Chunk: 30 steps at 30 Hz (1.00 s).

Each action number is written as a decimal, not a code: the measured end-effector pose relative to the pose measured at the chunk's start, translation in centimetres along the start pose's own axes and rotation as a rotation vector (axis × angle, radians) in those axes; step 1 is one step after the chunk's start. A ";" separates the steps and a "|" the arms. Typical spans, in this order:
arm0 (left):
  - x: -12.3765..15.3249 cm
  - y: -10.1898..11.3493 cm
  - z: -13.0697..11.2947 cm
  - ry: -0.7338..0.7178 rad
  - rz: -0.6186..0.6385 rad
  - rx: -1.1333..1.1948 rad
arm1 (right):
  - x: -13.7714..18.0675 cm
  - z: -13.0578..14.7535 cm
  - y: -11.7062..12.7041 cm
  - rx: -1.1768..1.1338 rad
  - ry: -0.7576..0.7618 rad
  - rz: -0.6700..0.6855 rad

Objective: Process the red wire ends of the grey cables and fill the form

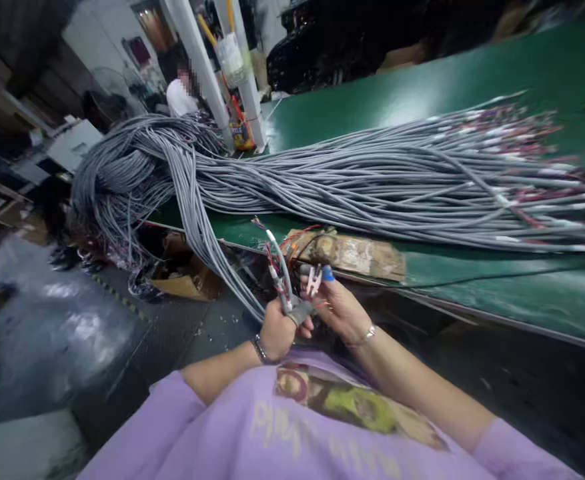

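Note:
My left hand [278, 333] is closed around a few grey cables [285, 267] near their stripped ends, where thin coloured wires and white sleeves stick up. More grey cable runs from this hand up to the left. In my right hand [339, 307], thumb and fingers pinch a small white clip-like tool [314, 281], close beside the cable ends. Something blue covers the right thumb tip. Thin red wires show between the two hands. Just beyond them, a worn wooden board [367, 255] with a small fixture lies at the table edge.
A long bundle of grey cables [332, 173] stretches across the green table [532, 293] and hangs over its left end. A white post [247, 87] stands behind. A cardboard box [187, 283] sits below the edge; a person [181, 97] is far back.

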<state>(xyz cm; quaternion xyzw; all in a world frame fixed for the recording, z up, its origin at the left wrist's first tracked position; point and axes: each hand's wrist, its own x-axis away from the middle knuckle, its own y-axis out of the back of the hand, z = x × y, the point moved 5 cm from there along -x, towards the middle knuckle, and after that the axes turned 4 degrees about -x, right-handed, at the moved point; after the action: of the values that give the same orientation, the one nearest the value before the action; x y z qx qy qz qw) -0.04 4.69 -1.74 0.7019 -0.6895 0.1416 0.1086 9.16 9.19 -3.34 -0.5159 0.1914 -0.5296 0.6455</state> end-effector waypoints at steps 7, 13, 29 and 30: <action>0.2 0.0 0.4 0.027 0.042 0.013 | -0.8 0.0 1.1 0.059 -0.058 -0.014; 0.6 0.0 -0.1 0.011 0.071 0.012 | -0.8 0.0 1.8 0.040 -0.036 -0.058; 0.0 -0.1 0.3 0.032 0.054 -0.001 | -0.7 0.2 1.3 0.127 -0.036 -0.012; 0.0 -0.1 0.3 0.028 0.056 -0.006 | -0.6 0.2 1.2 0.127 -0.039 -0.015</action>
<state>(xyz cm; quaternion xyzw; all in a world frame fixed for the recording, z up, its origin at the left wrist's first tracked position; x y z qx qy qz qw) 0.03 4.59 -2.02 0.6801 -0.7077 0.1523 0.1160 9.69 9.73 -4.46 -0.4855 0.1410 -0.5353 0.6766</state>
